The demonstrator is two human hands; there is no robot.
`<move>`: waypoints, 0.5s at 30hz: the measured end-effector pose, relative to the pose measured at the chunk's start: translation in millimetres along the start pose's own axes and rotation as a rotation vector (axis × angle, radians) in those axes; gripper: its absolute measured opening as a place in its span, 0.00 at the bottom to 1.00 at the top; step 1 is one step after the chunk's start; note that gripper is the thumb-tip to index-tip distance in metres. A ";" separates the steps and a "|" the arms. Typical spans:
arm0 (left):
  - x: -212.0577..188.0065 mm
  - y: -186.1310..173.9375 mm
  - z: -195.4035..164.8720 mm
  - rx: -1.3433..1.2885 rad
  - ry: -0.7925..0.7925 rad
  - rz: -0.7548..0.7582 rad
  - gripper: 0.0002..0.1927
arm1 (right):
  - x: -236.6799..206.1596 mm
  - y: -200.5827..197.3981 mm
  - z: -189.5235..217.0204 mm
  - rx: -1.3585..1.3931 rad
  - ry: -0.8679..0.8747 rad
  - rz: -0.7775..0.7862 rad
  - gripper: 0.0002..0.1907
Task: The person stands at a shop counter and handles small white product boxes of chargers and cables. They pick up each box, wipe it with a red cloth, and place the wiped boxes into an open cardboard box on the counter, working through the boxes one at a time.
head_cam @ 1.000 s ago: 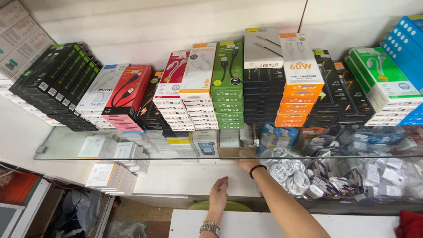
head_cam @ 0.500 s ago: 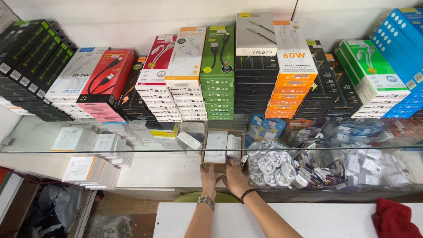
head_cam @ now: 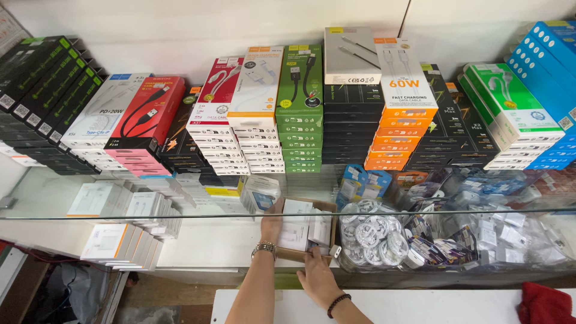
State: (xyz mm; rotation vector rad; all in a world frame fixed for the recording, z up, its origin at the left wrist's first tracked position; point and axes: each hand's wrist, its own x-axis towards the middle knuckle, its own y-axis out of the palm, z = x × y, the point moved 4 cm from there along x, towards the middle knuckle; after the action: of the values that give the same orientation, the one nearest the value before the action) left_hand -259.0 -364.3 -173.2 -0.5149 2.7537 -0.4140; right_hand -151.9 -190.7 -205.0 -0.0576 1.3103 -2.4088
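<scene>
Both my hands now grip the cardboard box under the glass shelf.

My left hand holds the cardboard box at its left edge, my right hand its near edge; earlier they only reached. Bagged white cables crowd its right side, white boxes lie well left.

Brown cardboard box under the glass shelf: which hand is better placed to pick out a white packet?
Right, probably. The left hand grips the cardboard box's left side, steadying it. The right hand is at the near edge, fingers already by the white packets.
</scene>
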 end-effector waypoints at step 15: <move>-31.2 -14.4 23.3 0.140 -0.097 0.169 0.34 | 3.9 -23.3 -8.6 0.118 0.022 -0.045 0.17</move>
State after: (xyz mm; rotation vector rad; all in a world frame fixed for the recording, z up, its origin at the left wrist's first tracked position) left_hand -218.9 -370.2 -182.0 -0.2579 2.6253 -0.5216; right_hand -164.9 -174.0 -191.4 -0.0275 1.1856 -2.5263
